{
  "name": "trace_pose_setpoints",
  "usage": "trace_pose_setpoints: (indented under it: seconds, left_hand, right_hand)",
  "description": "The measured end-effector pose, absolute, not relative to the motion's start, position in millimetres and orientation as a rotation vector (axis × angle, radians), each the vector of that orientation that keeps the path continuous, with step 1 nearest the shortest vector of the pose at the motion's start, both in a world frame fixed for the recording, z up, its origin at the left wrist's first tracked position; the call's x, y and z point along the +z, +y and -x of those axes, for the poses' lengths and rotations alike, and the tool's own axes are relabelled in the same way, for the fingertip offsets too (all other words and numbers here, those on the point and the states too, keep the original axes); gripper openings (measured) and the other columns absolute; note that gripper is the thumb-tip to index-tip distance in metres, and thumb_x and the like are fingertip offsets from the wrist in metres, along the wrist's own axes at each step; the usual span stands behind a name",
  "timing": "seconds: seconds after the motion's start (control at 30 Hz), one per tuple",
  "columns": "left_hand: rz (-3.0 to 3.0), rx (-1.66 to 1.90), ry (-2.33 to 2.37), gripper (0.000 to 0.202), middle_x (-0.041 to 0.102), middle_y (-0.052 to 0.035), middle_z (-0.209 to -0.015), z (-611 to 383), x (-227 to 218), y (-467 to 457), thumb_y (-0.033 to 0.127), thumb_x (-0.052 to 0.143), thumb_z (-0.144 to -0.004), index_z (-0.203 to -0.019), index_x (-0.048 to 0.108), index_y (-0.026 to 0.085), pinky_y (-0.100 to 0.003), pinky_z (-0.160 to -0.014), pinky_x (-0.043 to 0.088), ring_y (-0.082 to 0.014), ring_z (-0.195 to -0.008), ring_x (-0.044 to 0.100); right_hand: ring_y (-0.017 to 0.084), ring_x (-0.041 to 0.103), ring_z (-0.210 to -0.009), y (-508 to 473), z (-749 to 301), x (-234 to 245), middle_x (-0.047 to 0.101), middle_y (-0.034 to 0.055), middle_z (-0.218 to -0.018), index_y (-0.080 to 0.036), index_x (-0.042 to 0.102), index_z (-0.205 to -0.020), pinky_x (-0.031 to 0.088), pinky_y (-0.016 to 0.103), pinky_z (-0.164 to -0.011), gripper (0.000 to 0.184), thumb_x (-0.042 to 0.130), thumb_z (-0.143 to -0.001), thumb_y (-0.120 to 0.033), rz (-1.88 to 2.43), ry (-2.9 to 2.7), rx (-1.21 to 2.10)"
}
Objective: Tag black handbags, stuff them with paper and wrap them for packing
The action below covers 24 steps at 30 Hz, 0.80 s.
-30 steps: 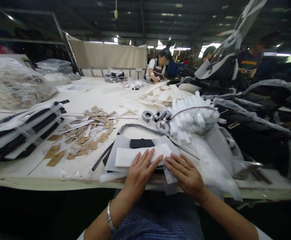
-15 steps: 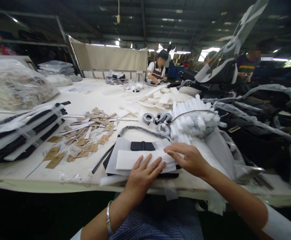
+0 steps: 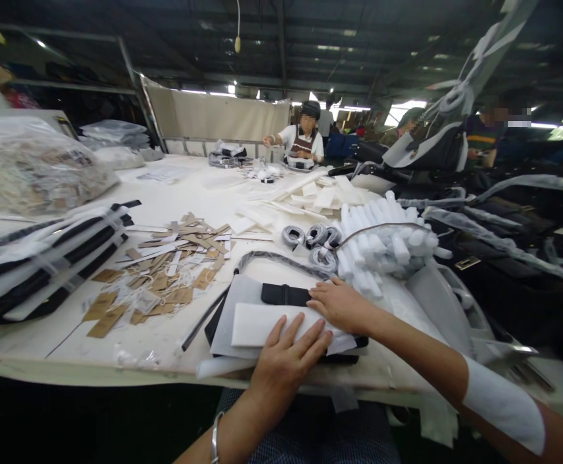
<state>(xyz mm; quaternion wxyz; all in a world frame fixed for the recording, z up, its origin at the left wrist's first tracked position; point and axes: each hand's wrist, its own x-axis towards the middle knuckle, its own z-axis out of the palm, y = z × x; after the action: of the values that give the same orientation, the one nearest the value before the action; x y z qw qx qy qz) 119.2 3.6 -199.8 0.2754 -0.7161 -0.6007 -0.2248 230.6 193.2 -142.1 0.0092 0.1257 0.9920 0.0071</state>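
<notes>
Head view: right hand (image 3: 342, 308), fingers loosely extended, hold unclear, shifted up to black tab (image 3: 284, 294), leaving left hand (image 3: 286, 357), spread flat, apparently chiefly steadying white foam pad (image 3: 252, 325) atop black bag (image 3: 212, 330) on table (image 3: 163, 345).

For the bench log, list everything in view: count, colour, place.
Flat foam strip: one, white, front centre
Flat rectangular tab: one, black, behind strip
Thin translucent sheet: one, whitish, beneath strip
Wrapped curved strap: one, dark, behind sheet
Small cardboard tags: many, brown, centre-left
Round wrapped coils: about four, grey, centre
Cylindrical foam rods: many, white, centre-right
Flat foam pieces: many, white, mid-table
Bulging plastic sack: one, clear, far left
Layered bundle: one, black and white, left
Heaped bags: many, black, right
Long flat table: one, white, beneath
Other people: several, mixed clothing, background
Left hand: one, bare, on strip
Right hand: one, bare, on tab
</notes>
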Motion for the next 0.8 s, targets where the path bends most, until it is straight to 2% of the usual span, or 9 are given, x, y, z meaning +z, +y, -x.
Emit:
trace_pose_setpoints:
  seconds: [0.17,0.33,0.47,0.6,0.67,0.8]
  left_hand:
    - [1.964,-0.571,-1.59,0.039,0.048,0.005,-0.151,-118,-198,2,0.032,0.041,-0.104,-0.141,0.051,0.035,-0.042,-0.116,0.036,-0.0188,-0.134,0.049]
    - [1.958,-0.614,-1.615,0.038,0.054,0.0071,-0.145,-118,-199,4,0.031,0.039,-0.105,-0.141,0.051,0.035,-0.043,-0.119,0.032,-0.0174,-0.132,0.051]
    - [1.981,-0.616,-1.609,0.039,0.056,0.0058,-0.144,-119,-199,4,0.031,0.04,-0.104,-0.142,0.05,0.034,-0.043,-0.117,0.034,-0.0181,-0.131,0.053]
    - [1.974,-0.613,-1.6,0.039,0.057,0.0064,-0.143,-118,-197,5,0.028,0.041,-0.104,-0.141,0.051,0.033,-0.042,-0.114,0.038,-0.0181,-0.13,0.054]
    - [1.966,-0.617,-1.597,0.038,0.057,0.0077,-0.142,-118,-196,5,0.028,0.042,-0.104,-0.14,0.052,0.033,-0.041,-0.112,0.04,-0.0178,-0.129,0.055]
    - [1.967,-0.602,-1.591,0.038,0.059,0.007,-0.14,-118,-195,6,0.028,0.045,-0.103,-0.14,0.052,0.033,-0.041,-0.111,0.042,-0.0172,-0.128,0.056]
  right_hand:
    - [0.029,0.059,-0.123,197,-237,-142,0.069,0.0125,-0.126,-0.017,0.072,-0.111,0.036,0.051,-0.109,0.037,0.038,-0.103,-0.029,-0.357,3.119,-0.13]
    - [0.03,0.053,-0.131,196,-253,-139,0.065,0.0106,-0.133,-0.02,0.07,-0.118,0.032,0.054,-0.112,0.039,0.037,-0.103,-0.035,-0.387,3.117,-0.396]
    - [0.025,0.063,-0.117,193,-254,-131,0.072,0.0081,-0.121,-0.021,0.07,-0.115,0.038,0.047,-0.108,0.04,0.034,-0.104,-0.033,-0.475,3.108,-0.335]
    - [0.026,0.066,-0.109,197,-238,-126,0.072,0.0136,-0.116,-0.015,0.068,-0.122,0.047,0.038,-0.096,0.038,0.038,-0.102,-0.028,-0.58,3.069,-0.205]
    - [0.029,0.068,-0.104,199,-228,-126,0.073,0.0166,-0.11,-0.014,0.072,-0.116,0.05,0.038,-0.09,0.035,0.044,-0.099,-0.026,-0.608,3.032,-0.141]
    - [0.033,0.072,-0.092,199,-212,-130,0.075,0.0212,-0.096,-0.011,0.079,-0.092,0.051,0.039,-0.082,0.026,0.055,-0.09,-0.021,-0.685,2.965,-0.062]
